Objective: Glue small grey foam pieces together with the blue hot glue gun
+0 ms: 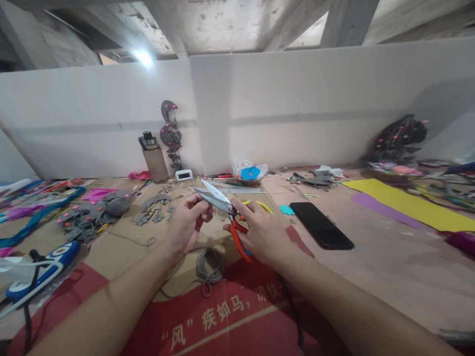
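Right hand [265, 235]: yours, fingers wrapped about the handles of one pair of scissors [221, 199], red and yellow grips, blades slightly parted and pointing left.

Left hand [189, 217]: yours, thumb and fingertips drawn together just beside the blades; whether they pinch anything, you cannot tell.

Scissors, location: raised between your two hands, above the cardboard [222, 341], tan with a red printed area and lettering.

Cord [201, 264]: grey, one loose coil, lying on the cardboard nearer you than the hands, a loose length trailing left.

Phone [321, 225]: black, face dark, flat on the counter [389, 277] to your right; a turquoise scalloped cutout [286, 210] just beside its far end.

Sheets: one yellow [408, 202], one purple [386, 210], farther right.

Grey pieces with pink dots [89, 212]: heaped to your left.

Bottle [155, 163]: upright near the wall [315, 99], beside a hanging grey ornament [171, 136].
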`<action>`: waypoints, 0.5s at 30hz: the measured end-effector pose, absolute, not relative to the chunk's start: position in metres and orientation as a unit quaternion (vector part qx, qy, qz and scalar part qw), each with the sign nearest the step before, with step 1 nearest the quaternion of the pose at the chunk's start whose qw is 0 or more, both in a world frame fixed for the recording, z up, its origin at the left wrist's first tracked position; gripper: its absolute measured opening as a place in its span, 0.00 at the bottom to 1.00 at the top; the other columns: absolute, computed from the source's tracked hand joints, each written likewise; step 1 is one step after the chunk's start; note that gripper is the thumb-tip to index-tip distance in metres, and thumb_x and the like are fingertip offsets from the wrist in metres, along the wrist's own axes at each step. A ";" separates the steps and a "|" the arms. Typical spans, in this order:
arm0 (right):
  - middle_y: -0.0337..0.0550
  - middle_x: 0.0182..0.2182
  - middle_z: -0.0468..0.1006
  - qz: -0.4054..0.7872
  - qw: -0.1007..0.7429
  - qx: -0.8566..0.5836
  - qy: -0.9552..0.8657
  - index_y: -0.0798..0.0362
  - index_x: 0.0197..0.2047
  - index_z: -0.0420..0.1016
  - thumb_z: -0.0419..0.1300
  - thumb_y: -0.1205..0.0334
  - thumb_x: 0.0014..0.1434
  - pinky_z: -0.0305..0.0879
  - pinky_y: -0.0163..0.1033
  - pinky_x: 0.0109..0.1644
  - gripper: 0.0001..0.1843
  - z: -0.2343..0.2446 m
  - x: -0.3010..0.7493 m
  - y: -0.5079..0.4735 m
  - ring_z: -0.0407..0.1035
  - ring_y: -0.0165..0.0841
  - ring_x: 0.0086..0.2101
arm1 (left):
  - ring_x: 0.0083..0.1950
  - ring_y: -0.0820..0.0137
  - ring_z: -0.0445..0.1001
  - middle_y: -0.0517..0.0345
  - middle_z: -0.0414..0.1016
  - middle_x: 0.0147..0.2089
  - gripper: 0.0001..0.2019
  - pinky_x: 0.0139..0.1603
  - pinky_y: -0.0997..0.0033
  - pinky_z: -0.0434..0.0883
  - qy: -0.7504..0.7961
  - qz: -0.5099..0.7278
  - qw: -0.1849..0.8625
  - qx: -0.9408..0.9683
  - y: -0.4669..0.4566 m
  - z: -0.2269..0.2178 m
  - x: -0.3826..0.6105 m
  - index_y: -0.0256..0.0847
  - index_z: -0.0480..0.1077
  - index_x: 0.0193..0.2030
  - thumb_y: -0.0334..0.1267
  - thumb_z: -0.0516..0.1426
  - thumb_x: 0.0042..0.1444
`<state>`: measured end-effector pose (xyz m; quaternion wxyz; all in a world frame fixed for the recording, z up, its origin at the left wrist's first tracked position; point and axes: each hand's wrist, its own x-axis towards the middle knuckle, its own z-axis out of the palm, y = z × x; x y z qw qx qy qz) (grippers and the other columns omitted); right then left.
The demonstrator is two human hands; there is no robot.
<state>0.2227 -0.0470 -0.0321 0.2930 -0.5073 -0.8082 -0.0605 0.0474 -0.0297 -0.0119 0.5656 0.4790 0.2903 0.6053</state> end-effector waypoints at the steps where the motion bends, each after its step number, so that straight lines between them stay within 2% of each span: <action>1: 0.51 0.40 0.71 -0.059 0.294 -0.508 -0.808 0.47 0.61 0.58 0.51 0.47 0.60 0.62 0.40 0.36 0.29 -0.032 0.223 -0.047 0.67 0.39 0.36 | 0.23 0.81 0.55 0.63 0.62 0.23 0.02 0.25 0.78 0.56 0.291 0.604 0.567 0.478 -0.030 -0.012 0.047 0.35 0.69 0.28 0.31 0.60 0.47; 7: 0.51 0.41 0.73 -0.008 0.313 -0.490 -0.814 0.49 0.61 0.59 0.52 0.45 0.59 0.63 0.41 0.40 0.31 -0.033 0.224 -0.046 0.68 0.40 0.38 | 0.23 0.81 0.54 0.65 0.58 0.22 0.05 0.24 0.79 0.56 0.299 0.605 0.579 0.457 -0.027 -0.013 0.047 0.35 0.68 0.25 0.31 0.61 0.44; 12: 0.50 0.40 0.75 0.067 0.329 -0.472 -0.815 0.51 0.58 0.64 0.54 0.46 0.58 0.64 0.41 0.41 0.28 -0.033 0.225 -0.046 0.69 0.38 0.38 | 0.22 0.81 0.54 0.65 0.59 0.22 0.05 0.23 0.79 0.55 0.319 0.595 0.585 0.450 -0.025 -0.014 0.045 0.36 0.68 0.26 0.31 0.61 0.43; 15: 0.51 0.42 0.75 0.090 0.328 -0.463 -0.818 0.53 0.58 0.64 0.55 0.47 0.58 0.65 0.43 0.44 0.28 -0.033 0.224 -0.046 0.69 0.40 0.41 | 0.22 0.81 0.55 0.65 0.61 0.22 0.04 0.23 0.79 0.56 0.334 0.595 0.577 0.448 -0.024 -0.014 0.042 0.36 0.67 0.26 0.31 0.59 0.43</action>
